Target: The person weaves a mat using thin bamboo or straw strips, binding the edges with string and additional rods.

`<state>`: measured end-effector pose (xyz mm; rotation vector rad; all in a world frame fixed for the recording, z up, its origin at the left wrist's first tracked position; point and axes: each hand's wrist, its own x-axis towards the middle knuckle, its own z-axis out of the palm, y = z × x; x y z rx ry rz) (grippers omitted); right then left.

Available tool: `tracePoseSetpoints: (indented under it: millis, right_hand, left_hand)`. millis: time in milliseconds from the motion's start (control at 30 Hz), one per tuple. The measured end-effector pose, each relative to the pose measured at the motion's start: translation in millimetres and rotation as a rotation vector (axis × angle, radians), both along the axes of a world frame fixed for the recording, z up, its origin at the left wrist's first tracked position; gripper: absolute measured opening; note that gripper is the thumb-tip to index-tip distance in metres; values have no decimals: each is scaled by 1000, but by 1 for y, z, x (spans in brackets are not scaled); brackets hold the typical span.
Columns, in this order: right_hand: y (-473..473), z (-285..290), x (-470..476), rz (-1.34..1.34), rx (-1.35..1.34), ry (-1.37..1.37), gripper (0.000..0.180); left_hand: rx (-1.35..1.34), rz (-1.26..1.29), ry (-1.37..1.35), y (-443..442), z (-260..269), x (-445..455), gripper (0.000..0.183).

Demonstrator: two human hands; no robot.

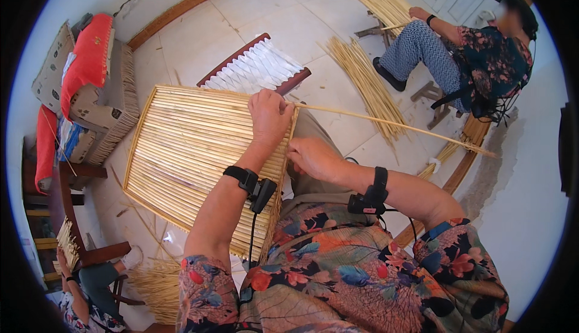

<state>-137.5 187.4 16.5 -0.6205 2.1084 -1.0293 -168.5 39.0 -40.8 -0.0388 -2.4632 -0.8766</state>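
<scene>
A flat panel of straw-coloured stalks (199, 138), laid in close rows, slants across my lap and left side. My left hand (270, 118) rests over its upper right corner, fingers closed around a long thin stalk (375, 119). That stalk sticks out to the right and ends in a frayed tip. Just below, my right hand (314, 157) is at the panel's right edge with its fingers curled. Whether it pinches a cord or the edge itself is hidden.
Beyond the panel lies a dark wooden frame (233, 59) with white fabric. A bundle of stalks (366, 86) is on the tiled floor. One person (488, 62) sits at upper right, another (92, 292) at lower left near loose stalks (158, 285). A sofa (122, 89) stands left.
</scene>
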Motion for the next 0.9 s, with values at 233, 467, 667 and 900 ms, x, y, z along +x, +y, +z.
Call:
tracePoseSetpoints:
  millis: [233,467,667,900]
  right_hand:
    - [-2,-1,4,10,47,220,17]
    - [-2,-8,2,-15,-18,175,16]
    - [10,-19,3,71,-98,353,15]
    - [38,-7,-27,15,-175,959,16]
  left_hand:
    - [7,-74,-56,2,6,20,31]
    - [-26,-132,-45,0,4,20,28]
    - [-49,-179,-80,4,11,25,17]
    - [-93,-163,-76,6,18,34,23]
